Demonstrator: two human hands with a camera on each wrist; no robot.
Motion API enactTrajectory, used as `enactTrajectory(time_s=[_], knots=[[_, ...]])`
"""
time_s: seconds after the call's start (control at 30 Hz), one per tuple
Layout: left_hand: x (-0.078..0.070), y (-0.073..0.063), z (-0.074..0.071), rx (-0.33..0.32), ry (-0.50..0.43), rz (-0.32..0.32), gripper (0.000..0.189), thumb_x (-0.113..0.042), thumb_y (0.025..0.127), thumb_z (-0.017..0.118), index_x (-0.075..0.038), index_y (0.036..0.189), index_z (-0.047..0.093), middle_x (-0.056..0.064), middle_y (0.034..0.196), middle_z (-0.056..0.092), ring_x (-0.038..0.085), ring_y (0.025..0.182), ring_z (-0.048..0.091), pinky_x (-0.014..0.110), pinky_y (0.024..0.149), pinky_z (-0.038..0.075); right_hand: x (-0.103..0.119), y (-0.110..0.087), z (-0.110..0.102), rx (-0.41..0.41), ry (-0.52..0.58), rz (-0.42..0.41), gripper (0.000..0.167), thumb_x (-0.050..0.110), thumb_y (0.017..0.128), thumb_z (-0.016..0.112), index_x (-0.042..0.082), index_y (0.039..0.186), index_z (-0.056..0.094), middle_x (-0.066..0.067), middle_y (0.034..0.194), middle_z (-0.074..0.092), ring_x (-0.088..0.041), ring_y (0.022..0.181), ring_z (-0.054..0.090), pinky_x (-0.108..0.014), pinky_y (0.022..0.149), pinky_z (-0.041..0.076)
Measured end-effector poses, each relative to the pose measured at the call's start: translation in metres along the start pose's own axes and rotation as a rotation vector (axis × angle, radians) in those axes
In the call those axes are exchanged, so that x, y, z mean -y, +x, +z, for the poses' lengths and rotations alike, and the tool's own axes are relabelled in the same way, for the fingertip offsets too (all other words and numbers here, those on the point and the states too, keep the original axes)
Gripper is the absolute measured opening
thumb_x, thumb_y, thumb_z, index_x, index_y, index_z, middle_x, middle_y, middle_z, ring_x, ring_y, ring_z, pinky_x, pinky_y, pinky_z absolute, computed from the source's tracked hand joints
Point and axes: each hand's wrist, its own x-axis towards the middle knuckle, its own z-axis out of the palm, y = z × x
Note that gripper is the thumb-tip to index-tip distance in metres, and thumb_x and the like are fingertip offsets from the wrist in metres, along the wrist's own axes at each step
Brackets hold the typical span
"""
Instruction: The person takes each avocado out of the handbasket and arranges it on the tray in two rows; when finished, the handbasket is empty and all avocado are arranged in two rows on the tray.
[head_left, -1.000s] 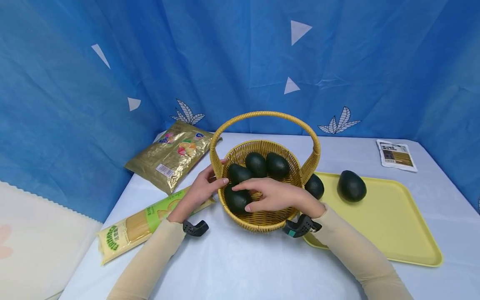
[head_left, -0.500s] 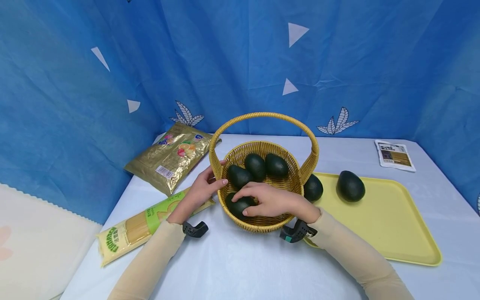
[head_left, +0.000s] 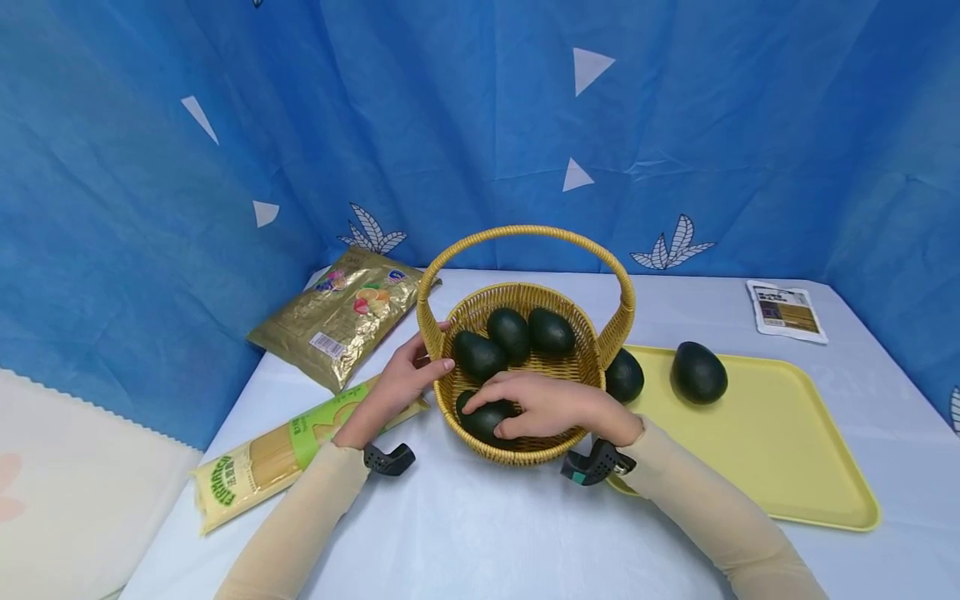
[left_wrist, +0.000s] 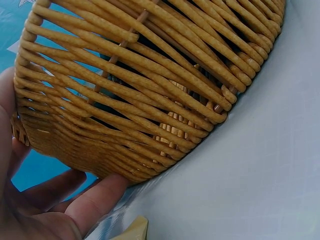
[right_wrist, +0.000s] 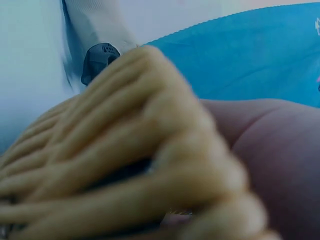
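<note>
A yellow wicker basket [head_left: 517,457] with a tall arched handle stands in the middle of the table. My left hand [head_left: 405,379] holds its left side, thumb at the rim and fingers against the outer weave, as the left wrist view shows up close. Reaching over the right rim, my right hand [head_left: 536,404] grips a dark green avocado [head_left: 480,423] low in the basket's near left part, fingers on top and thumb on the near side. Three more avocados [head_left: 510,335] lie behind it. In the right wrist view the basket's weave [right_wrist: 150,125] hides the fingertips.
To the right lies a yellow tray [head_left: 787,442] bearing two avocados [head_left: 699,372], one partly behind the basket. A white pouch [head_left: 787,311] lies at the back right. On the left are a gold foil bag [head_left: 341,312] and a pack of noodles [head_left: 277,454].
The avocado under my right hand has shifted a little toward the basket's near side, and the fingers have closed in around it. My left hand stays on the basket.
</note>
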Motion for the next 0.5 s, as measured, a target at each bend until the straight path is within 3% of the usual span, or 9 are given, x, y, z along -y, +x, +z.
enactTrajectory(time_s=[0.5], knots=[[-0.0028,-0.0016,-0.0007,0.007,-0.002,-0.015,0.061,-0.019,0.100,0.063,-0.022,0.156,0.041,0.017,0.150,0.053,0.039,0.131,0.059,0.046,0.101,0.055,-0.0038,-0.0002,-0.0005,0.041,0.041,0.011,0.048,0.016,0.095,0.063,0.025,0.141,0.060,-0.002,0.143,0.059,-0.018,0.125,0.056,-0.038,0.106,0.048]])
